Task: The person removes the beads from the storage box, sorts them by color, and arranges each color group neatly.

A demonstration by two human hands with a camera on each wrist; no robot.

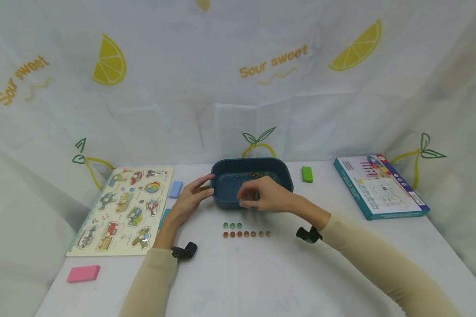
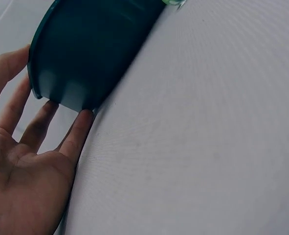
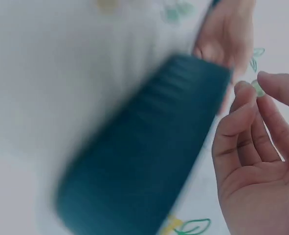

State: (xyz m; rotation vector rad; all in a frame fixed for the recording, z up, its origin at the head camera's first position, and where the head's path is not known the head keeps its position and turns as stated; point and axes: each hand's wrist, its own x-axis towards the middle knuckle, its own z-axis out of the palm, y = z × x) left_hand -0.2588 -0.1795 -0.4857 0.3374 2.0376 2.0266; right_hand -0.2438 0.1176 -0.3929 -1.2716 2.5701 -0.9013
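A dark teal tub stands at the far middle of the table with several small glass marbles toward its back. My left hand rests its outstretched fingertips against the tub's left end; in the left wrist view the fingers touch its wall and rim. Over the front of the tub, my right hand pinches a green glass marble between thumb and fingertips. In front of the tub lie a short row of green marbles and, nearer, a longer row of orange to amber marbles.
A puzzle board with pictures lies at the left, with a blue block beside it and a pink block nearer. A green block sits right of the tub, and a flat box lies farther right. A printed curtain hangs behind.
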